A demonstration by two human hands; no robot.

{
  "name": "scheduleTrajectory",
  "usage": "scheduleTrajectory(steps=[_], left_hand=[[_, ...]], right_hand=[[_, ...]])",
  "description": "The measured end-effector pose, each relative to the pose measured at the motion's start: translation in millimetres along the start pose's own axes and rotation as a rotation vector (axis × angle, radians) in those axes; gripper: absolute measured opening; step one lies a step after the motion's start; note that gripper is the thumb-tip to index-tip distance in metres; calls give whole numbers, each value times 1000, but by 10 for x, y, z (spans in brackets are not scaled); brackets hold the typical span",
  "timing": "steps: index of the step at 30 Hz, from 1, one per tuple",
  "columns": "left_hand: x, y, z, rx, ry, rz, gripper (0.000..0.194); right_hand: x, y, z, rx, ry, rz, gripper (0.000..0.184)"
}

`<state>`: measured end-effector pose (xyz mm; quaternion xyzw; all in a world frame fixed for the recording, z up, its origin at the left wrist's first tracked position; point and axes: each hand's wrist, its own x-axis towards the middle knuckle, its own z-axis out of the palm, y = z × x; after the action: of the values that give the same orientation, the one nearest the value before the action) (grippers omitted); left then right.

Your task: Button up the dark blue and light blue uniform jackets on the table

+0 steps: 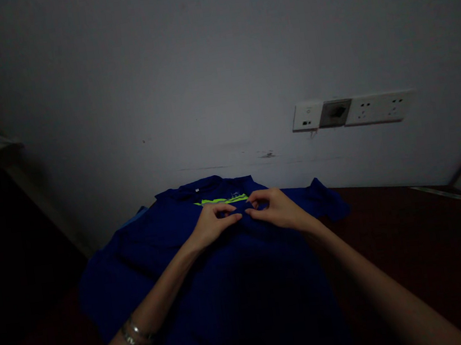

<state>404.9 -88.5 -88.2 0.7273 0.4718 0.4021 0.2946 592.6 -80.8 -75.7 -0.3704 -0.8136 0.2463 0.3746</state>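
Note:
A dark blue shirt (pixel 210 277) with a neon yellow-green stripe near its collar lies spread on a dark reddish-brown table (pixel 411 228). My left hand (pixel 212 224) and my right hand (pixel 275 209) meet at the upper chest of the shirt, just below the stripe. Both hands have curled fingers that pinch a small fold of the blue fabric between them. My left wrist wears a metal bracelet (pixel 136 335).
A pale wall rises right behind the table. A white socket strip with a grey middle panel (pixel 350 111) is fixed to the wall at the right. The room is dim, with dark space to the left of the table.

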Motion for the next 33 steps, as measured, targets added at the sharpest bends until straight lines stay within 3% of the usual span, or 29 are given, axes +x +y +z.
scheduleTrajectory(steps=[8,17,25,33], left_hand=[[-37,-13,101,44,87,182,12],[-86,-14,201,44,223,250,8],[-98,-46,238,188,318,326,8],[-143,-13,285,244,302,431,18]], right_hand=[[-11,-43,16,-143,8,-74,7],[-15,-53,32,-181,-11,-106,7],[-5,40,12,-163,-13,-101,25],[25,90,131,63,170,171,12]])
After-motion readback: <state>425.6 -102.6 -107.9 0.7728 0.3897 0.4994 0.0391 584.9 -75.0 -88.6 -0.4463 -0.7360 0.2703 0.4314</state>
